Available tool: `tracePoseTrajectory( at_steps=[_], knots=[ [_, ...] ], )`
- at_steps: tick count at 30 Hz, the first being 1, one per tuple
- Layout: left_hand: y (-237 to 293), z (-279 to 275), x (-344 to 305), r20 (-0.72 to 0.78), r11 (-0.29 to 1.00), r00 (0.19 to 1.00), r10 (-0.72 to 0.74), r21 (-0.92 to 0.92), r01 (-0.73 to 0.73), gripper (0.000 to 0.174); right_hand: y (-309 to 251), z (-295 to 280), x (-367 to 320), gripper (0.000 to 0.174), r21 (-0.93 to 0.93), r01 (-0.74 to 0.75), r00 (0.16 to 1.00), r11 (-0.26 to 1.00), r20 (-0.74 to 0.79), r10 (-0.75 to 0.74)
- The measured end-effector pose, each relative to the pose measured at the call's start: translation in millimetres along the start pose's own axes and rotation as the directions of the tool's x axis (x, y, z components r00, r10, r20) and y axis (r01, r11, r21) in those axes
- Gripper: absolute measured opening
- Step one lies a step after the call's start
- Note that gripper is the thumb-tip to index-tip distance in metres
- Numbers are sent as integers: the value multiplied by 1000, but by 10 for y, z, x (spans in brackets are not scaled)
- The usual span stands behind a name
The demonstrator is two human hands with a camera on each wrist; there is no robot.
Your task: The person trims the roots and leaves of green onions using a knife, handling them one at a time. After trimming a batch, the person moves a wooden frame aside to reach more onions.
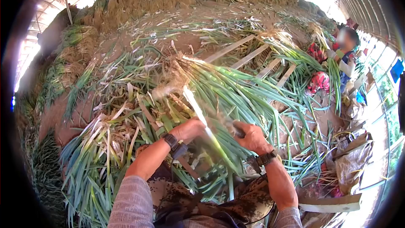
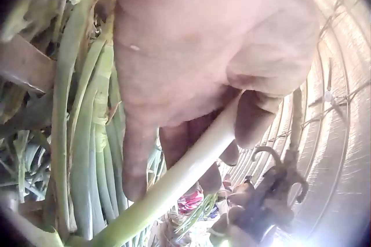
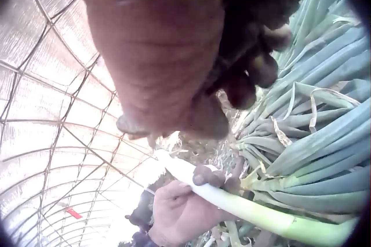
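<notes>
One leek with a white stem slants across the front of the body in the head view. My left hand grips its stem, thumb on one side and fingers on the other, as the left wrist view shows on the leek. To the right of the stem, apart from it, my right hand has its fingers curled round a small dark object, mostly hidden by the hand. In the right wrist view the leek passes below the right hand. Beyond both hands lies a large leek pile.
Another leek heap lies at the left. Wooden slats lie beyond the pile. At the right, a person handles leeks. A wooden board lies at the lower right. Rooty bundles are stacked at the back.
</notes>
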State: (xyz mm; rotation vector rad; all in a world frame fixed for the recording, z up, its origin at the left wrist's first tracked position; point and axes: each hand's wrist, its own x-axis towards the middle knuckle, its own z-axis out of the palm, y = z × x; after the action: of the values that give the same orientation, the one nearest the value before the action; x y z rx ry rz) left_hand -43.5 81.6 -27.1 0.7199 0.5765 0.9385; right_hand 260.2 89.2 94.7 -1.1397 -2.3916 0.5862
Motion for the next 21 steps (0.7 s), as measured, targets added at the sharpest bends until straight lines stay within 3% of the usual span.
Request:
tracePoseTrajectory(
  at_steps=[3,5,7,10,11,13,17,21],
  knots=[
    [-41,-248,2,-77,998,996,-48,-34,45,21,-3,39,-4,36,27,19,998,999,56,-20],
    [171,102,-142,-72,998,996,-48,-52,44,21,-15,-6,57,36,-47,-6,1000,999,-11,5],
    [190,131,-173,-71,996,996,-47,-72,42,22,-65,11,89,36,0,-12,997,1000,-82,12],
    [79,17,-176,-61,998,996,-60,-13,59,21,-77,127,103,39,-13,118,992,993,-46,-119],
    [72,17,-179,-71,997,995,-68,-26,66,21,-56,160,121,39,-9,115,992,993,-45,-115],
    [53,45,-187,-81,996,994,-75,-44,72,20,-46,163,171,39,-170,-58,985,984,151,85],
    [64,93,-198,-50,997,997,-67,-30,65,20,-105,169,221,37,-74,-31,999,997,-38,28],
    [16,26,-186,-30,996,996,-83,-41,82,22,-65,232,289,37,-78,20,997,997,81,-14]
  ],
)
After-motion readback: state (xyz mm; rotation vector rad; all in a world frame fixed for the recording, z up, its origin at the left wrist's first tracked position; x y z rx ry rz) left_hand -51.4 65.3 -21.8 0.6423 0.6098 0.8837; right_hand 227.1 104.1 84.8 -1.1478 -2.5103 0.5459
